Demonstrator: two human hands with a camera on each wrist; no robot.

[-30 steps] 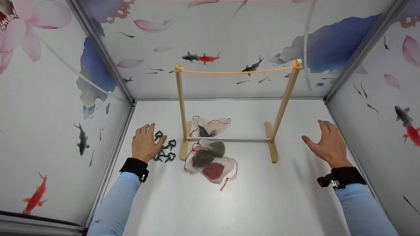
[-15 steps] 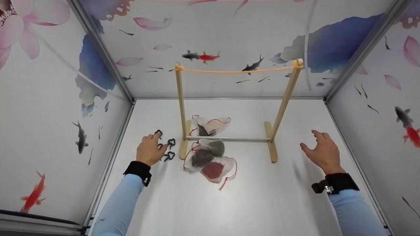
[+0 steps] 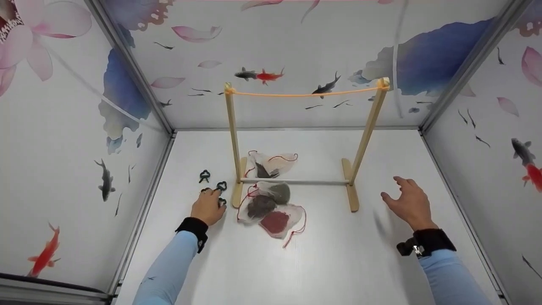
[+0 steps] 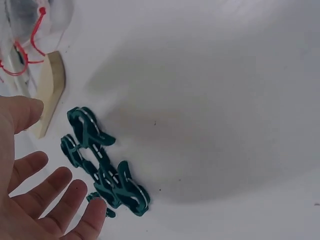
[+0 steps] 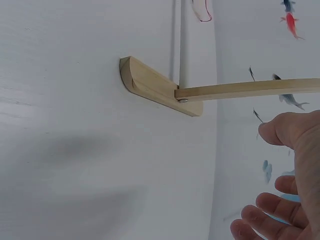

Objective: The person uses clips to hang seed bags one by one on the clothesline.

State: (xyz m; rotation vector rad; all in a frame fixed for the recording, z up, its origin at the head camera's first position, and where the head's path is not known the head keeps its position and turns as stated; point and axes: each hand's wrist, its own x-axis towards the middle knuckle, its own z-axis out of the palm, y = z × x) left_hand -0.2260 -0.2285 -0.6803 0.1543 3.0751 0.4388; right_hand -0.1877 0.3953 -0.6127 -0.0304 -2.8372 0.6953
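My left hand [image 3: 208,208] hovers over a small cluster of dark green plastic clips [image 3: 221,185], its thumb and fingers spread apart and relaxed. In the left wrist view, the fingertips come close to the clips [image 4: 107,167], with nothing gripped between them; whether one touches is unclear. A single clip [image 3: 205,175] lies farther back. On the other side, my right hand [image 3: 408,205] is held above the white surface with the thumb apart from loosely bent fingers, holding nothing. The right wrist view shows it beside the wooden stand's foot [image 5: 155,87].
A wooden frame [image 3: 366,135] carries an orange cord [image 3: 307,95] across its top and a white bar [image 3: 296,181] low down. Several sheer drawstring bags with red cords, one with red contents [image 3: 275,222], lie about the bar. Printed panels enclose three sides.
My left hand has moved right and nearer to me, lowering over the clips and uncovering the rear one. The right hand has drifted left and nearer too.
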